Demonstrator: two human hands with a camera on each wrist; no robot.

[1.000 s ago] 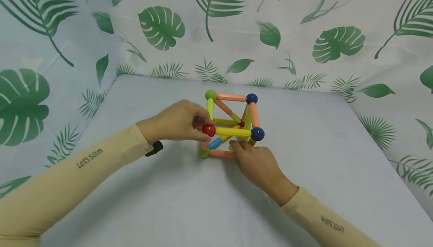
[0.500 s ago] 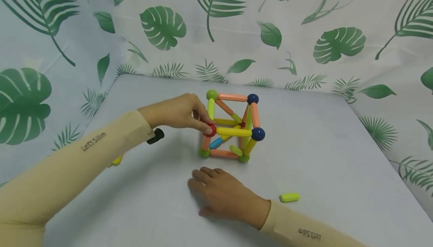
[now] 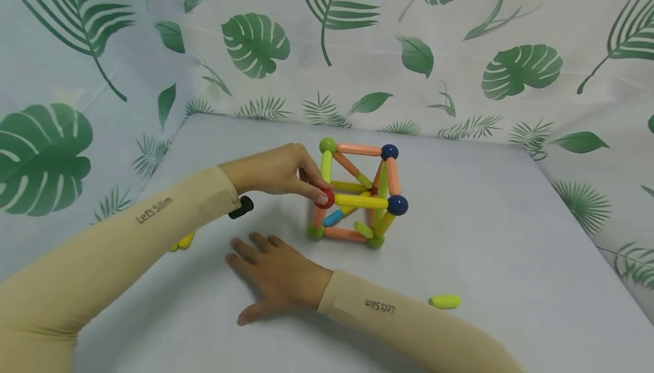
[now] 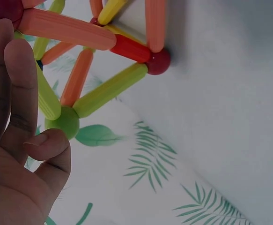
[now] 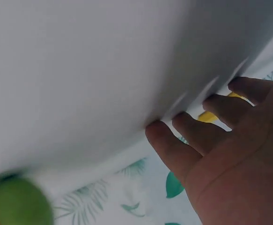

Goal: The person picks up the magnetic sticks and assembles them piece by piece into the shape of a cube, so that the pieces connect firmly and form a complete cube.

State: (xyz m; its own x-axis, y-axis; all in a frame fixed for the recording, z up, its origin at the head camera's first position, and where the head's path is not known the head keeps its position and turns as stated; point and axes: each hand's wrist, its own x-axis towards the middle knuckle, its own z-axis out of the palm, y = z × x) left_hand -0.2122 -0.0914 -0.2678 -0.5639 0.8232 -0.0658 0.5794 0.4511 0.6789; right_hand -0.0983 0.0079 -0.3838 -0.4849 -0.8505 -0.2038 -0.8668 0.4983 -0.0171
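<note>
A cube-like frame of magnetic rods and balls stands on the table, with a yellow rod (image 3: 360, 201) along its near top edge. My left hand (image 3: 276, 170) pinches the red ball (image 3: 329, 197) at that edge's left corner between thumb and fingers. In the left wrist view the fingers overlap the red ball (image 4: 3, 11), and a green ball (image 4: 63, 123) shows beyond the thumb. My right hand (image 3: 281, 275) is spread flat, low over the table in front of the frame, holding nothing. A blurred green ball (image 5: 23, 201) appears in the right wrist view.
A loose yellow-green rod (image 3: 445, 302) lies on the table (image 3: 511, 237) beyond my right forearm. Yellow rods (image 3: 185, 241) are partly hidden behind my left sleeve. A leaf-printed cloth (image 3: 357, 66) backs the table.
My right hand has left the frame's lower front corner and swept left and towards me, its fingers spreading. My left hand stays at the red ball. The loose yellow-green rod has come into view.
</note>
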